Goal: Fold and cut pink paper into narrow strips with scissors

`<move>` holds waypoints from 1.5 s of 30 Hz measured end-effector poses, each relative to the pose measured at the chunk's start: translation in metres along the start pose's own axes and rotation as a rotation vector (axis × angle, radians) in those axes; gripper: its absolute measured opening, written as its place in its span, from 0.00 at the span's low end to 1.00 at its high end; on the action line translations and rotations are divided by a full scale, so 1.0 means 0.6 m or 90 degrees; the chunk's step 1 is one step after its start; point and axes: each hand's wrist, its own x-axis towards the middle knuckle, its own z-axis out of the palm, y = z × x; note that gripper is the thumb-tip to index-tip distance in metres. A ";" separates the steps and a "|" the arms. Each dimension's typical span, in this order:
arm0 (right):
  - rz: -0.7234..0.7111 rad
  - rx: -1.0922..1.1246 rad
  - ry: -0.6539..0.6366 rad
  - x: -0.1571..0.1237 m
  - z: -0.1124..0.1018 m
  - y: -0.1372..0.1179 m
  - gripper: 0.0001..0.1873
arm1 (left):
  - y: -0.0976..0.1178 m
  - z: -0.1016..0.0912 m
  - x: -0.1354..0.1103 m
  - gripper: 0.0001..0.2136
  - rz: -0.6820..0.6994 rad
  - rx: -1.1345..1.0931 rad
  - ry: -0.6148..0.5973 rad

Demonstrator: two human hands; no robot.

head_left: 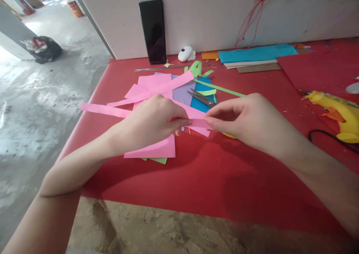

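A pink paper strip [197,123] is stretched between my two hands above the red tabletop. My left hand [157,117] pinches it with thumb and fingers, and a long tail of pink strip [105,110] sticks out to the left behind that hand. At the strip's right end, my right hand [238,119] grips it between thumb and forefinger. Beneath lie pink paper sheets [157,149], a purple sheet [182,89] and a blue sheet [206,82]. Scissors [203,98] rest on the papers just beyond my hands, their handles partly hidden by my right hand.
Green paper strips [198,70] lie behind the scissors. A black phone [153,31] leans against the wall beside a small white object [186,54]. Folded blue material [256,54] lies at the back. A yellow glue gun [340,113] with a black cord is at right.
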 end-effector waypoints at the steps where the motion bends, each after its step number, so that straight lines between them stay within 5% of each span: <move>1: 0.018 0.005 0.000 -0.001 -0.004 0.006 0.06 | -0.001 -0.002 -0.001 0.12 0.005 -0.005 0.003; 22: 0.163 -0.053 -0.015 -0.004 -0.025 0.058 0.07 | 0.007 0.015 0.004 0.13 -0.014 0.022 -0.089; 30: 0.208 -0.132 0.080 0.005 -0.047 0.093 0.06 | -0.001 -0.011 -0.006 0.13 -0.038 0.037 -0.020; 33: 0.130 -0.022 0.146 -0.009 -0.040 0.079 0.11 | 0.003 -0.016 -0.006 0.12 -0.053 0.021 -0.033; 35: -0.012 -0.004 0.191 -0.017 -0.027 0.055 0.10 | 0.009 -0.012 -0.002 0.11 -0.050 0.015 -0.063; 38: -0.200 -0.046 0.135 -0.019 -0.005 0.020 0.07 | 0.015 -0.002 0.002 0.11 -0.040 -0.008 -0.065; 45: -0.190 -0.001 0.001 -0.004 0.014 0.000 0.07 | 0.008 0.009 0.001 0.12 -0.015 -0.083 -0.040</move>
